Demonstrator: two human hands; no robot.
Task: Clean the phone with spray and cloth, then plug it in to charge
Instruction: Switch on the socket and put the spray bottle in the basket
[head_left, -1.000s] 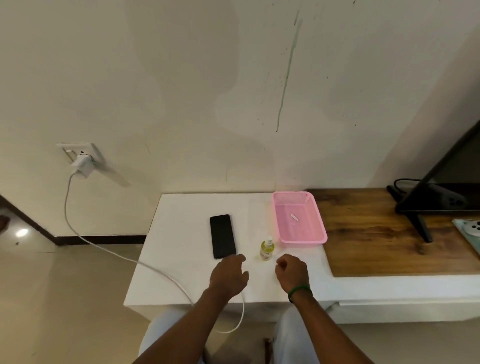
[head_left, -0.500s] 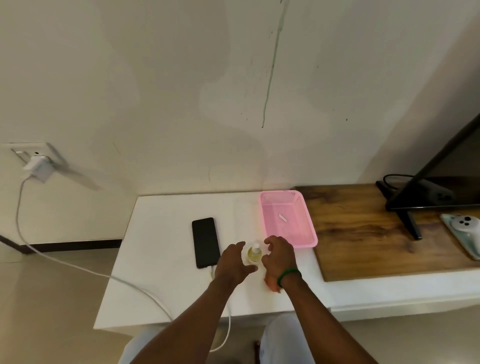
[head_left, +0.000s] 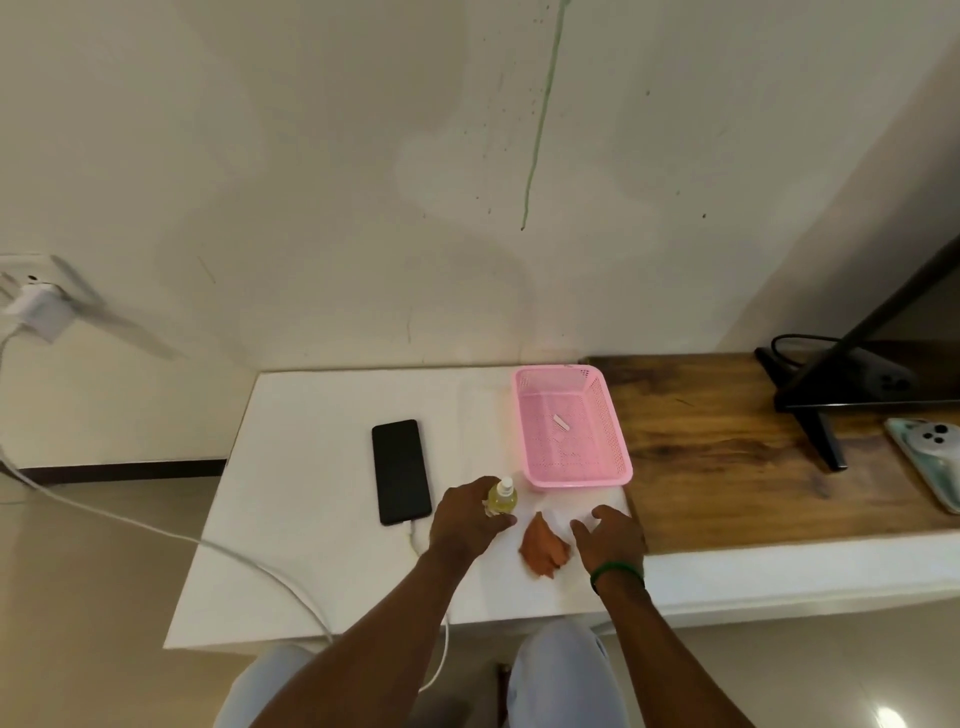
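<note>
A black phone (head_left: 400, 471) lies face up on the white table (head_left: 311, 545), with the white charging cable (head_left: 218, 551) reaching its near end. My left hand (head_left: 467, 519) is wrapped around a small yellow spray bottle (head_left: 502, 500) with a white cap, standing right of the phone. An orange cloth (head_left: 543, 548) lies crumpled on the table between my hands. My right hand (head_left: 610, 538) hovers just right of the cloth, fingers spread, holding nothing.
A pink plastic basket (head_left: 613, 470) with a small white item inside stands behind the bottle. The charger (head_left: 39, 309) sits in a wall socket at left. A wooden board (head_left: 727, 467) to the right carries a monitor stand (head_left: 821, 431) and a second phone (head_left: 930, 465).
My left hand closed around the spray bottle. My right hand drew back to the right and the orange cloth now lies in the open on the table.
</note>
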